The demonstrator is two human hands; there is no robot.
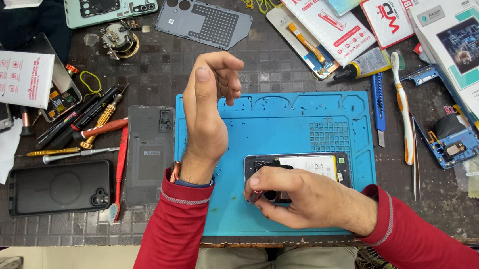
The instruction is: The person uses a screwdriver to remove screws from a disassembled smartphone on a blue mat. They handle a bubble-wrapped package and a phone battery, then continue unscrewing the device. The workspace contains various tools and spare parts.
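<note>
An opened phone (316, 165) with its back off lies on a blue work mat (284, 119), its white battery showing. My right hand (295, 195) rests over the phone's left end, fingertips pinched down on its dark lower part. Whether a small piece sits between those fingertips, I cannot tell. My left hand (209, 105) is raised above the mat's left side, fingers loosely curled, holding nothing. Both arms wear red sleeves.
A grey phone back cover (150, 153) and a black case (58, 188) lie left of the mat, with screwdrivers (79, 127) and a red pry tool (119, 166). Right of it lie a blue cutter (378, 103), a toothbrush (404, 110), tweezers, a glue bottle (362, 67), parts boxes and a blue phone frame (451, 140).
</note>
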